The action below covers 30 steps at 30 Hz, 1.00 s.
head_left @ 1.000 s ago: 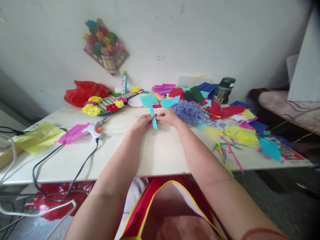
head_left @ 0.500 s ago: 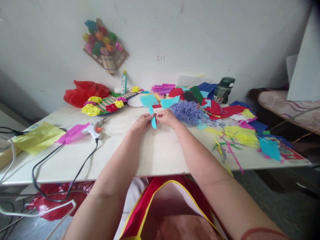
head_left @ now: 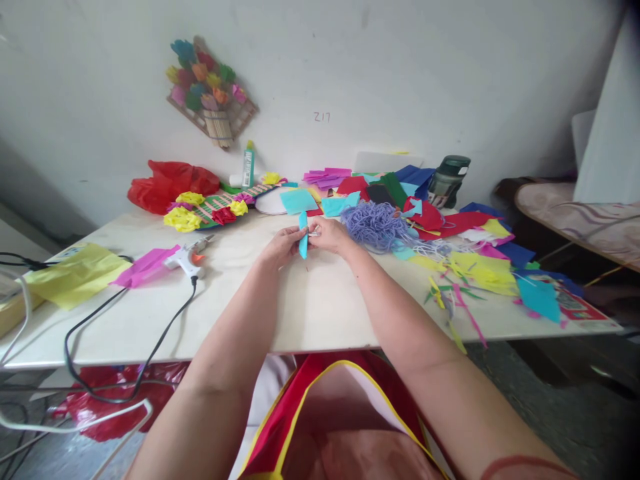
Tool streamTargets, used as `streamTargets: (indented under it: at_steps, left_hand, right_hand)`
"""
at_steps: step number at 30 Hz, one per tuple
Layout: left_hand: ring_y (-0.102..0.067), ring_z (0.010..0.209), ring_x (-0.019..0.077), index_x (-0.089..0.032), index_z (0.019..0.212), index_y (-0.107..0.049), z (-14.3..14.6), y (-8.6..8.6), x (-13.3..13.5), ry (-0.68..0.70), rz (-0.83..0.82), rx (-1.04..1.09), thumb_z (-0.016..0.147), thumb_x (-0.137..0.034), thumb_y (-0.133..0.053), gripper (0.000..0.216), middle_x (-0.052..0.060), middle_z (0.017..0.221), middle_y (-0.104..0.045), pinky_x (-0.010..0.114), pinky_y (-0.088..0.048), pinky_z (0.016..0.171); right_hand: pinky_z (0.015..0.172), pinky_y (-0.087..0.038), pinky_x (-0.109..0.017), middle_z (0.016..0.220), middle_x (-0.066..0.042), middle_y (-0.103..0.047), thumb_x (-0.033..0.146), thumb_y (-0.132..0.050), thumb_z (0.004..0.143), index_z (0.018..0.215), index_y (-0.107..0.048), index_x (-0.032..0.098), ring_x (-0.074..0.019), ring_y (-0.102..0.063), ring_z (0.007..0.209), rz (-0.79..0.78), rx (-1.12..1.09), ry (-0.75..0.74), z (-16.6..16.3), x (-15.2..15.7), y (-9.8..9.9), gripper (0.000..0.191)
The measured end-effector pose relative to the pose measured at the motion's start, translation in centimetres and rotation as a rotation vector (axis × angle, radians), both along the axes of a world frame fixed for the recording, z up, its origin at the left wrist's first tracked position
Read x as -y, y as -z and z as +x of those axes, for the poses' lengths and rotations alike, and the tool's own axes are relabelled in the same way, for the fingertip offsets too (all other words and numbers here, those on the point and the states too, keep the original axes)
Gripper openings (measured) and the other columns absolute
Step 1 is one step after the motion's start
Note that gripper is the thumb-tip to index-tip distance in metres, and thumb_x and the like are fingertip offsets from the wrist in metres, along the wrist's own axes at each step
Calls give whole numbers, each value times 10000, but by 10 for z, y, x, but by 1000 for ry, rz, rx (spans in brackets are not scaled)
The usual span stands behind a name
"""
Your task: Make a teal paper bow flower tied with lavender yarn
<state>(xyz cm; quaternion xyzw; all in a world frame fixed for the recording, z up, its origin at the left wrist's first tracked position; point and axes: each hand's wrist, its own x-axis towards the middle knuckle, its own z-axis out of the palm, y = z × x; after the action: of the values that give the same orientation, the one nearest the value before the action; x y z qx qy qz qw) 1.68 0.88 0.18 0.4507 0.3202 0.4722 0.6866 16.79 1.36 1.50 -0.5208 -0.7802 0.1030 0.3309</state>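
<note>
A narrow strip of light blue crepe paper [head_left: 303, 235] stands nearly upright between my two hands above the middle of the table. My left hand [head_left: 284, 247] pinches it from the left side. The fingers of my right hand [head_left: 331, 236] are closed at its right edge, with a small pale bit showing at their tips that I cannot make out. Just behind the strip lies a flat light blue paper piece [head_left: 298, 201], with another blue piece [head_left: 340, 204] to its right. A heap of purple yarn [head_left: 376, 225] sits right beside my right hand.
On the left are a glue gun [head_left: 189, 261] with a black cord, pink paper [head_left: 149, 267] and yellow paper [head_left: 77, 275]. Behind lie a flower-decorated craft [head_left: 213, 208], a red bag [head_left: 173, 187] and a glue bottle [head_left: 248, 165]. Coloured scraps [head_left: 483, 270] and a dark bottle [head_left: 449, 180] are right.
The blue strip has turned from a slant to nearly upright and looks narrower. My right fingers have shifted slightly along its edge, and a small pale bit now shows there.
</note>
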Motion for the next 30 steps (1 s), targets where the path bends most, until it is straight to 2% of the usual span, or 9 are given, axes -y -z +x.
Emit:
streamTargets:
  at_steps: [3, 7, 10, 12, 14, 17, 20, 24, 30]
  left_hand:
    - [-672, 603, 153, -42, 887, -645, -1, 1, -1, -25, -11, 17, 834, -108, -577, 110, 95, 677, -692, 266, -563, 668]
    - [-672, 613, 148, -50, 880, -630, -2, 1, -1, -60, -7, 40, 845, -107, -564, 95, 98, 678, -683, 245, -551, 644]
    - [-669, 614, 138, -58, 884, -626, -2, 0, 0, -80, -3, 74, 865, -97, -522, 112, 88, 675, -676, 230, -545, 642]
    - [-662, 600, 129, -61, 884, -622, -1, -1, 0, -90, -14, 100, 881, -91, -486, 140, 80, 664, -668, 219, -541, 629]
    - [-654, 586, 125, -59, 889, -621, 1, -1, 1, -93, -37, 121, 890, -88, -460, 163, 76, 653, -659, 209, -536, 605]
    - [-639, 561, 121, -47, 915, -626, 4, 0, 2, -65, -69, 144, 893, -85, -446, 185, 74, 637, -645, 198, -525, 564]
    - [-620, 527, 112, -39, 935, -628, 7, 1, 3, -9, -81, 160, 891, -75, -438, 199, 66, 621, -630, 188, -515, 531]
    - [-606, 514, 102, -46, 941, -631, 10, 0, 5, 31, -89, 165, 869, -63, -476, 172, 50, 609, -613, 178, -513, 517]
    - [-568, 472, 84, -46, 893, -625, 15, -4, 9, -1, -111, 165, 850, -55, -510, 123, 34, 572, -586, 156, -497, 490]
  right_hand:
    - [603, -361, -237, 682, 12, -629, 330, -673, 671, 863, -633, 185, -131, -539, 634, -143, -162, -119, 9, -6, 2, 243]
    - [584, -343, -233, 542, 51, -527, 266, -646, 665, 645, -620, 156, -95, -467, 556, -245, -300, -199, 22, -11, 1, 114]
    - [545, -336, -241, 460, 65, -444, 269, -636, 664, 553, -616, 156, -77, -394, 483, -339, -471, -246, 26, -10, -1, 159]
    - [567, -389, -249, 508, 49, -513, 306, -662, 653, 595, -644, 165, -83, -440, 504, -391, -726, -306, 24, -8, -1, 154]
    - [658, -456, -266, 631, 17, -615, 332, -707, 626, 624, -652, 174, -100, -533, 601, -409, -992, -393, 18, -7, 0, 167]
    - [767, -485, -289, 700, -6, -657, 343, -737, 630, 586, -626, 179, -123, -595, 708, -406, -1216, -480, 8, -6, 2, 202]
    - [730, -490, -284, 597, 11, -615, 341, -708, 698, 567, -594, 184, -114, -579, 631, -389, -1346, -457, 2, -5, 2, 234]
    - [636, -477, -264, 463, 45, -482, 385, -649, 784, 536, -508, 196, -98, -509, 522, -371, -1469, -421, -2, -2, -2, 343]
    - [508, -410, -217, 391, 104, -217, 425, -551, 867, 535, -381, 201, -57, -234, 374, -422, -1610, -365, -6, 3, -11, 435]
